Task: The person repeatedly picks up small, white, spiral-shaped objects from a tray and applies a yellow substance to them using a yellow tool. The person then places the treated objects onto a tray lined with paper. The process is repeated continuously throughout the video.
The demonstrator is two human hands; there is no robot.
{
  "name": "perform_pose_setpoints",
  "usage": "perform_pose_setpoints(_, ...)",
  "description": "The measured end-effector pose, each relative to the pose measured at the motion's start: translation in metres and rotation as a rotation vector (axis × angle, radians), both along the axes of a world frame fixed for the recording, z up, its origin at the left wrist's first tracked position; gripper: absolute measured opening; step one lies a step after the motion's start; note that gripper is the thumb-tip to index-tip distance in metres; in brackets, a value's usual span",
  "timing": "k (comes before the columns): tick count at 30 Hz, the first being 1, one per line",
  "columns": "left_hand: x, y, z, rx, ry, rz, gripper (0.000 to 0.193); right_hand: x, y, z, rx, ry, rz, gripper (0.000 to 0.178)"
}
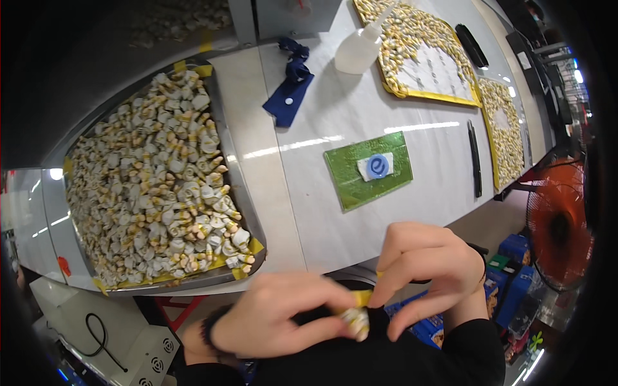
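Note:
My left hand (286, 315) pinches a small white-and-yellow figurine (355, 318) between thumb and fingers, in front of my dark clothing near the table's front edge. My right hand (434, 273) is just to its right, index fingertip at the figurine's yellow end and thumb held apart. Beside that hand's fingers shows a sliver of yellow, too small to name. The left hand is slightly blurred. Ahead on the table lies a green mat (347, 186), bearing a white pad with a round blue piece (377, 166).
A metal tray (248, 212) heaped with similar small figurines (154, 180) fills the left. Farther back are a navy strap (290, 96), a squeeze bottle (355, 53) and yellow-edged trays (444, 98) of small golden pieces. A black pen-like tool (475, 157) lies right; an orange fan (560, 222) stands beyond.

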State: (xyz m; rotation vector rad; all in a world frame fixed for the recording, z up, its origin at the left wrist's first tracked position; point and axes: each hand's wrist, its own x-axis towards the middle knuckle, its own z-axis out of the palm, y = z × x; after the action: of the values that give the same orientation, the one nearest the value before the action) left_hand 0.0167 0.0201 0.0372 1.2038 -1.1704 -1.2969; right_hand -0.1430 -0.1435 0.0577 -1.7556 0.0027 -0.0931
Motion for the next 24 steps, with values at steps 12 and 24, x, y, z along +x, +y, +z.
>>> perform_pose_setpoints(12, 0.165, -0.029, 0.051, 0.041, -1.310, 0.479, 0.031, -0.046, -0.005, 0.004, -0.243, 0.048, -0.406, 0.025)
perform_pose_setpoints(24, 0.272, -0.103, -0.019, 0.134, -1.482, 0.414, 0.049, -0.070, -0.023, 0.030, -0.551, 0.164, -0.486, 0.017)
